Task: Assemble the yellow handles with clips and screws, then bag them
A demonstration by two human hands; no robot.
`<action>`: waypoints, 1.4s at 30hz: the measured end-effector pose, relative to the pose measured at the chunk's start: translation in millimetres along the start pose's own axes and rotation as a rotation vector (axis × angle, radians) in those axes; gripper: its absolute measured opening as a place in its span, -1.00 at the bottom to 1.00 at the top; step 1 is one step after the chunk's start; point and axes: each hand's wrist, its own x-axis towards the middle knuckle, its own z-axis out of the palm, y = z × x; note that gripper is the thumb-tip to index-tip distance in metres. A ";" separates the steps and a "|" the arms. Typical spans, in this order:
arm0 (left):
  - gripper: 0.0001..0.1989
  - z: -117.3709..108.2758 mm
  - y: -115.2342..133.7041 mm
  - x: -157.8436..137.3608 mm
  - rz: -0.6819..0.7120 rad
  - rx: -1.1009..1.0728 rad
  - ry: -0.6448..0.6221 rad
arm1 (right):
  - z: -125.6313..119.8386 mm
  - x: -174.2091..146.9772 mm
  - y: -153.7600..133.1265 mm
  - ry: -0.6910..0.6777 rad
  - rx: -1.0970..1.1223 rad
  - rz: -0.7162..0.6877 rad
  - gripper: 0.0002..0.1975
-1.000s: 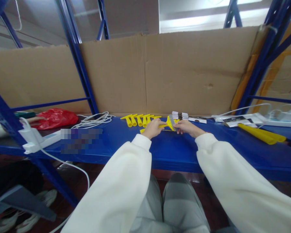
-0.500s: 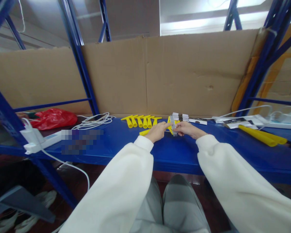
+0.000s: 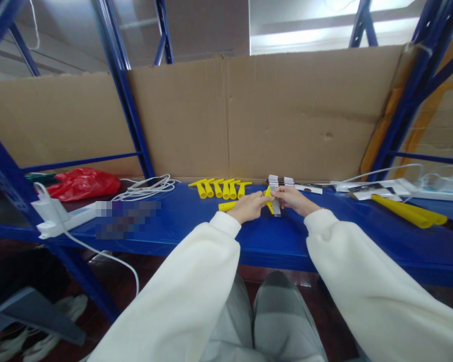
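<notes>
My left hand (image 3: pixel 250 206) is closed around a yellow T-shaped plastic handle (image 3: pixel 227 206), whose round end sticks out to the left of my fingers. Its flat crosspiece shows between my two hands. My right hand (image 3: pixel 292 199) pinches a flat grey strip (image 3: pixel 277 207) that lies against this crosspiece. How far the strip is fixed to it I cannot tell, as fingers cover part of both. Beyond my left hand, several like yellow T-shaped handles (image 3: pixel 219 189) lie in a row on the blue shelf (image 3: pixel 189 226).
Behind my hands stand small stacked black-and-white packets (image 3: pixel 281 180) by the cardboard wall (image 3: pixel 287 110). Long yellow tapered tubes (image 3: pixel 407 211) and a white power strip (image 3: pixel 438 193) lie at right. At left are coiled white cable (image 3: pixel 151 188), a red plastic bag (image 3: pixel 86 184) and another power strip (image 3: pixel 75 217).
The yellow handle and grey strip have shifted slightly right and turned. My left fingers have moved onto the crosspiece, and the right fingers now sit higher on the strip.
</notes>
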 end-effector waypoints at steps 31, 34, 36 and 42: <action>-0.59 8.5 -11.7 4.3 -0.132 -0.093 0.060 | -25.4 34.3 20.6 0.237 -1.135 -0.079 -0.52; -0.61 10.8 -14.0 4.9 -0.146 -0.103 0.064 | -18.4 33.1 15.6 0.174 -1.198 -0.087 -0.51; -0.61 11.9 -15.4 5.2 -0.146 -0.107 0.066 | -16.2 32.7 13.2 0.145 -1.215 -0.092 -0.53; -0.61 12.4 -16.5 5.5 -0.145 -0.106 0.066 | -16.3 36.5 13.1 0.178 -1.238 -0.037 -0.59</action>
